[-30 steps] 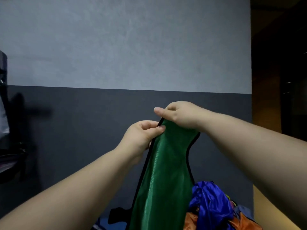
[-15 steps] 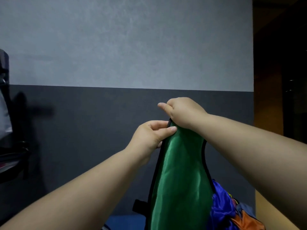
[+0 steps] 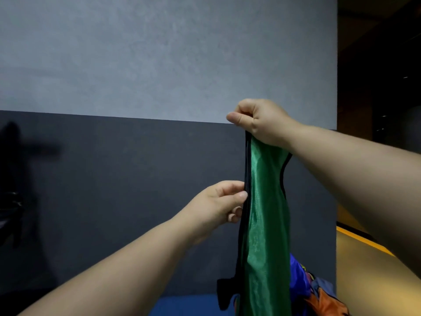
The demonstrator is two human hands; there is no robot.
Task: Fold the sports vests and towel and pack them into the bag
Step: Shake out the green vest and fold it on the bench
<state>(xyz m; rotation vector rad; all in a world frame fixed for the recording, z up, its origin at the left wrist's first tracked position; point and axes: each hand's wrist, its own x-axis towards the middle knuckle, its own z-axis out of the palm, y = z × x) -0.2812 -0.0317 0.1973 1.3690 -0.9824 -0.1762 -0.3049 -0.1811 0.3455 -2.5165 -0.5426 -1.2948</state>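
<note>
A shiny green sports vest (image 3: 266, 224) with black trim hangs upright in front of the wall. My right hand (image 3: 259, 120) grips its top end, raised high. Lower down, my left hand (image 3: 224, 201) pinches the vest's black left edge between thumb and fingers. Below the green vest, at the bottom right, lies a heap of other vests: a blue one (image 3: 298, 277) and an orange one (image 3: 325, 304). The bag and the towel are not in view.
A blue surface (image 3: 186, 304) shows at the bottom under the hanging vest. A two-tone grey wall (image 3: 136, 87) fills the background. A yellow floor strip (image 3: 364, 258) runs along the right. Dark objects sit at the far left edge (image 3: 9, 201).
My right hand has lifted the vest's top higher and to the right. My left hand has slid down the black edge, so the two hands are now apart.
</note>
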